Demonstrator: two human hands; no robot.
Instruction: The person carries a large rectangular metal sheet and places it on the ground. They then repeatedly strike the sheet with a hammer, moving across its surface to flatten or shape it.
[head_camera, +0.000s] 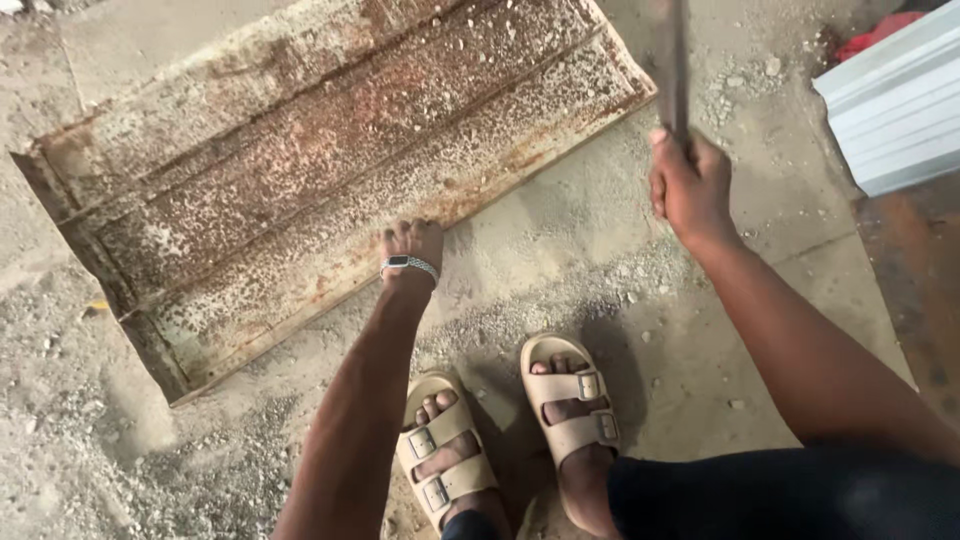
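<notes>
Rough metal workshop or yard. Bare concrete floor (560, 240) strewn with grit and rubble; rusted ribbed metal sheet (320, 170) lying flat; pale corrugated panels (895, 110) stacked at the edge.

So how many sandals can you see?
2. The left sandal is under the left arm, at the bottom middle. The right sandal sits beside it, slightly further forward, on the gritty floor.

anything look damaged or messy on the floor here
Yes. The ribbed metal sheet under the left hand is heavily rusted and crusted with pale grit. Loose gravel is scattered over the concrete floor around it.
</notes>
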